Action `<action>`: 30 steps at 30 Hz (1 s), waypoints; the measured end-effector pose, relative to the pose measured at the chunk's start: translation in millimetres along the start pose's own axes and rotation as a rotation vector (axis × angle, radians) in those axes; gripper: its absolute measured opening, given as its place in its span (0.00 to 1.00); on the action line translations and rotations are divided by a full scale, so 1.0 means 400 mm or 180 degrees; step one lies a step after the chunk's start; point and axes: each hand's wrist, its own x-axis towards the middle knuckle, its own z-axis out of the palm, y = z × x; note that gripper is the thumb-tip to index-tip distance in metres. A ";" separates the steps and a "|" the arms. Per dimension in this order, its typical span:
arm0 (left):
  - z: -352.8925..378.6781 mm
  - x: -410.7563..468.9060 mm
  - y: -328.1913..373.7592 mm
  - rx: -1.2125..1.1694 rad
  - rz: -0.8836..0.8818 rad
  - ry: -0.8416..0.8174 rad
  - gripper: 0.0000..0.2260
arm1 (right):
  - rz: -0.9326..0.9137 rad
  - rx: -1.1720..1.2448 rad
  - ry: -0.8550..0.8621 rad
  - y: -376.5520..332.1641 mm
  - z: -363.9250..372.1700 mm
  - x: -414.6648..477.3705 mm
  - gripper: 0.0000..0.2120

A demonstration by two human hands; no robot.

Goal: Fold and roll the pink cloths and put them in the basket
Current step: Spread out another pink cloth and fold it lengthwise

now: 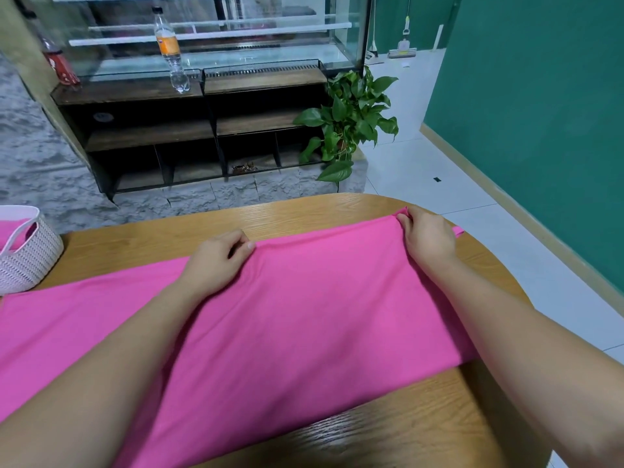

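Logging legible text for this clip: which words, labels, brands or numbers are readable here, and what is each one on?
No text is readable in this frame.
Orange label on the clear bottle: too blurred to read.
Red label on the dark bottle: too blurred to read.
The pink cloth, basket and table: no print visible.

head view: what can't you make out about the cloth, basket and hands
Head view:
the pink cloth runs off the left and bottom edges; forearms cover parts
the basket is cut by the left edge; its wall hides most contents
the right hand hides its own grip on the cloth corner
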 end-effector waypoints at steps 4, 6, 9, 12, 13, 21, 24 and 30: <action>-0.029 -0.023 -0.045 0.0169 0.0142 -0.0143 0.14 | -0.0067 -0.0180 0.0172 -0.004 0.012 -0.007 0.16; -0.031 -0.026 -0.064 0.0267 0.0161 -0.0153 0.14 | -0.0091 -0.0213 0.0230 -0.004 0.015 -0.009 0.16; -0.031 -0.015 -0.078 0.0377 -0.0024 -0.0116 0.13 | -0.0100 -0.0275 0.0267 -0.005 0.017 -0.009 0.16; -0.035 0.003 -0.090 0.0396 -0.0392 -0.0019 0.12 | -0.0098 -0.0315 0.0267 -0.002 0.017 -0.008 0.17; -0.034 0.009 -0.093 0.0382 -0.0466 -0.0005 0.12 | -0.0092 -0.0319 0.0265 0.001 0.017 -0.008 0.17; -0.064 -0.008 -0.125 0.0067 -0.0565 0.0268 0.13 | 0.0016 -0.0351 0.0293 -0.007 0.003 -0.012 0.20; -0.090 -0.049 -0.161 0.0205 -0.0312 0.0234 0.07 | 0.0110 -0.0414 0.0272 -0.011 0.002 -0.015 0.18; -0.135 -0.101 -0.198 0.0256 -0.0066 0.0169 0.06 | -0.0276 -0.0807 0.0346 -0.046 -0.007 -0.013 0.18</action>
